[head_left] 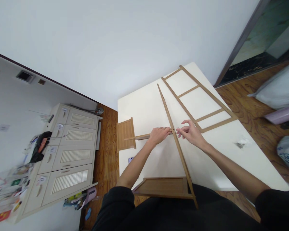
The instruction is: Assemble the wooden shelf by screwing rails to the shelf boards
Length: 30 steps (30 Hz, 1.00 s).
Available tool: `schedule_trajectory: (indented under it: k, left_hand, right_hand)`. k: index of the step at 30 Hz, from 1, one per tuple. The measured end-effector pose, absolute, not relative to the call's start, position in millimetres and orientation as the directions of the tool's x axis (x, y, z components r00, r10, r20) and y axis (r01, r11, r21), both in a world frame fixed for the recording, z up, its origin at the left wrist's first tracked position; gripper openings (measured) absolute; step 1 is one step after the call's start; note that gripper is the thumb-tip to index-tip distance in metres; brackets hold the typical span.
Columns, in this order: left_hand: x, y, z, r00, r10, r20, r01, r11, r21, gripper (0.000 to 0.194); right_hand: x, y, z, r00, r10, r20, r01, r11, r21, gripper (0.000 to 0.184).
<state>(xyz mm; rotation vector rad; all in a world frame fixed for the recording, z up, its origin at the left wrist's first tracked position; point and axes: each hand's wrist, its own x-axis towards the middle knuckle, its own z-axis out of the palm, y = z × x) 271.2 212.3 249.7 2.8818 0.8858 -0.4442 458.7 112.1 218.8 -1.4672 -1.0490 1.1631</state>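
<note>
A wooden frame (168,115) stands on edge across the white table, running from the far side to my body. My left hand (160,135) is closed around the end of a wooden shelf panel (142,137) where it meets the middle of that frame. On the frame's other side, my right hand (190,132) pinches a small bent metal hex key (178,134) close to the joint. Whether the key sits in a screw I cannot tell. A second shelf panel (163,187) meets the frame near my lap.
A ladder-like wooden frame (188,93) lies flat at the back right of the white table (144,99). A small slatted panel (126,134) and a phone (130,159) are on the left. Small metal hardware (240,145) lies right. A cabinet (69,150) stands farther left.
</note>
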Motion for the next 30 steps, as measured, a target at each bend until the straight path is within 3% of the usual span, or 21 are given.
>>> schedule_trajectory:
  k: [7,15,23,30]
  left_hand:
    - [271,213,249,0.791,0.533,-0.300,0.561,-0.828,0.007,0.036]
    - [271,212,249,0.779,0.544,-0.312,0.574,-0.819,0.004,0.040]
    - [273,211,250,0.776,0.548,-0.312,0.578,-0.816,0.005,0.041]
    - [272,211,248,0.781,0.544,-0.305,0.568,-0.823,-0.012,0.039]
  right_hand:
    - [456,114,212,0.155,0.983,-0.097,0.225,-0.131,-0.966,0.044]
    - [453,114,206,0.164,0.982,-0.090,0.243,-0.129,-0.961,0.043]
    - [460,117,218,0.122,0.991,-0.063,0.391,-0.107,-0.914,0.045]
    - [467,126,222,-0.018,0.976,-0.219,0.186,-0.212,-0.959,0.045]
